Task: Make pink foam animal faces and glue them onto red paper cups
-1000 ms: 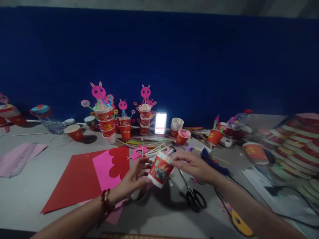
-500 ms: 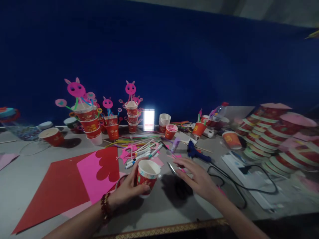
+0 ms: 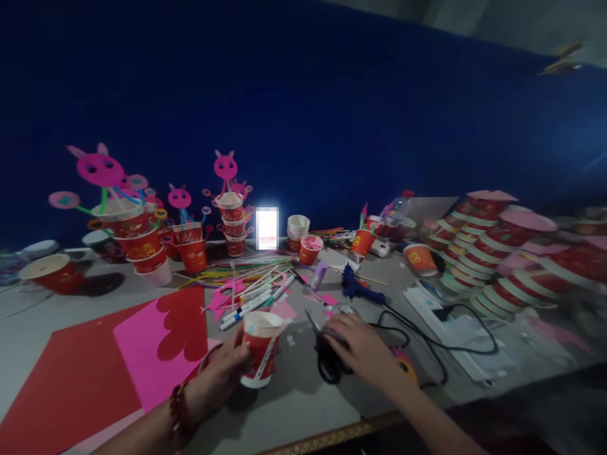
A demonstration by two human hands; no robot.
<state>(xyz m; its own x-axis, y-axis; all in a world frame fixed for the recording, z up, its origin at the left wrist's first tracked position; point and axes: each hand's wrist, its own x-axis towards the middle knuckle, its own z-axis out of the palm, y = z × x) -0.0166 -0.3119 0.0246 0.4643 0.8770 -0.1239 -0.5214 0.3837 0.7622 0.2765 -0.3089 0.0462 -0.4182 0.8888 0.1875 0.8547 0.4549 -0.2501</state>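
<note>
My left hand (image 3: 225,366) is closed round the side of a red and white paper cup (image 3: 260,354), held a little above the table. The cup stands nearly upright, its open rim on top and a pale diagonal strip on its wall. Black-handled scissors (image 3: 327,366) lie on the table to the right, blades pointing away from me. My right hand (image 3: 353,344) is over them, its curled fingers on the handle side. Part of the handles is hidden under the fingers. A clear round object (image 3: 344,309) shows just beyond the knuckles.
Red and pink paper sheets (image 3: 95,360) lie at left. Markers (image 3: 256,303), straws and a purple glue stick (image 3: 319,275) are ahead. A blue glue gun (image 3: 358,287) and a white power strip (image 3: 446,332) with cables lie right. Cup figures (image 3: 137,237) and stacked cups (image 3: 493,246) stand behind.
My view has swung right. My left hand has turned the cup, which now shows the pale strip. My right hand has come down onto the scissors, fingers more curled.
</note>
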